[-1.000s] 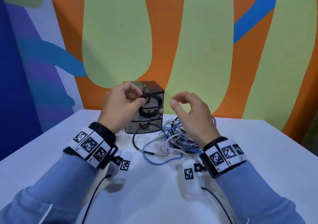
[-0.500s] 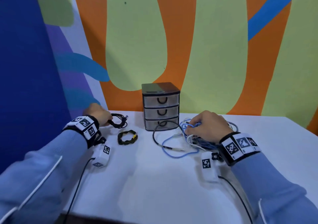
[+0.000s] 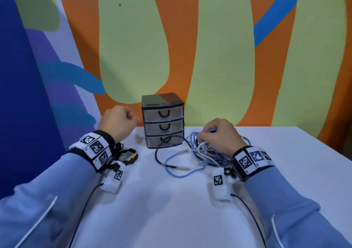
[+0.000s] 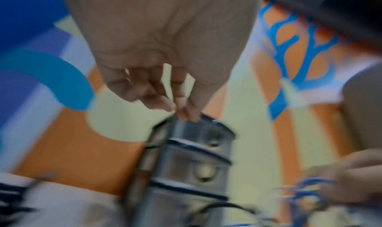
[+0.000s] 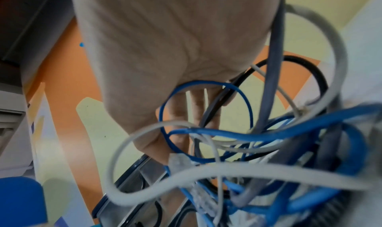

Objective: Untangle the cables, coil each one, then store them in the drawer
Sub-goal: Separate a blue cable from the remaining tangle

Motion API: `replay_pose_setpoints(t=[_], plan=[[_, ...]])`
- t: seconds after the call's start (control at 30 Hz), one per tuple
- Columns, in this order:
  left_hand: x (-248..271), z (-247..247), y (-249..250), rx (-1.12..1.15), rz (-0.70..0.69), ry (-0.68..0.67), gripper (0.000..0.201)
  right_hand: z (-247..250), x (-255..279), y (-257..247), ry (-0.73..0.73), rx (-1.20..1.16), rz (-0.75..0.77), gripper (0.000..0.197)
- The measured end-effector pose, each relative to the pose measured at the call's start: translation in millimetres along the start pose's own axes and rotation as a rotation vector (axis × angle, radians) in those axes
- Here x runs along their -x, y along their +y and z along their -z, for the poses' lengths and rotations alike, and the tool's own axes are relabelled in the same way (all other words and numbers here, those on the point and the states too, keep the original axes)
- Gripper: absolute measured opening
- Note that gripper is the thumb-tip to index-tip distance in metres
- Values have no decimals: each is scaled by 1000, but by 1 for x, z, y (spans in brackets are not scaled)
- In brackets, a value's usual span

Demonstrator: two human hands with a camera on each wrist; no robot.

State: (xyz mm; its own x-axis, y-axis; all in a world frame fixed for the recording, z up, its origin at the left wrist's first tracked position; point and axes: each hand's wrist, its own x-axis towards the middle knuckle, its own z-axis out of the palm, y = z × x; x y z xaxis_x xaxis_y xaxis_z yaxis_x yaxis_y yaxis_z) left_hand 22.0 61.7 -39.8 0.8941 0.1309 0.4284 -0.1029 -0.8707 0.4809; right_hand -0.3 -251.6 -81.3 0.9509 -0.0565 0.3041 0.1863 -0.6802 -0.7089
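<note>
Step in hand: judged as picking the next cable out of the tangle (image 3: 207, 152), which lies on the counter (image 3: 171, 209) just right of the drawer unit (image 3: 162, 120).
Right hand (image 3: 221, 135): rests on top of the tangle, fingers curled down into blue and white loops; which strand it grips cannot be told.
Left hand (image 3: 119, 122): raised left of the drawer unit, fingers loosely curled, nothing in it.
Doing it well: find 1 free end first, such as the blue cable (image 3: 182, 171) trailing near of the pile, and feed it back through the loops rather than pulling, which would likely tighten knots; the left hand can pin the pile.
Coiled cables (image 3: 129, 155): on the counter at the left, partly hidden under the left wrist.
Drawers: all 3 look closed; a black cable (image 3: 160, 152) curves across the bottom one and would need clearing.
Edges: the counter's right edge is well apart from the tangle.
Open room: a broad bare stretch near the person suits laying a cable out straight.
</note>
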Motion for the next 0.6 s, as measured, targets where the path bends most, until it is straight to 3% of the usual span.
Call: replay_pose_setpoints(t=[0.13,0.2,0.3,0.37,0.43,0.6], plan=[[20,-24,69,169,-298,-293,20,8,-4,11,32,-211,37,13],[13,-45,87,205,-355,-347,7,12,-6,18,39,-259,82,11],[5,-74,103,256,-376,-462,19,17,-9,27,68,-360,117,10],[3,-88,105,290,-407,-467,17,18,-10,30,89,-420,131,8],[4,-99,100,366,-416,-389,14,20,-10,29,91,-464,146,5],[10,-108,92,663,-366,-359,16,21,-5,17,32,-476,217,11]])
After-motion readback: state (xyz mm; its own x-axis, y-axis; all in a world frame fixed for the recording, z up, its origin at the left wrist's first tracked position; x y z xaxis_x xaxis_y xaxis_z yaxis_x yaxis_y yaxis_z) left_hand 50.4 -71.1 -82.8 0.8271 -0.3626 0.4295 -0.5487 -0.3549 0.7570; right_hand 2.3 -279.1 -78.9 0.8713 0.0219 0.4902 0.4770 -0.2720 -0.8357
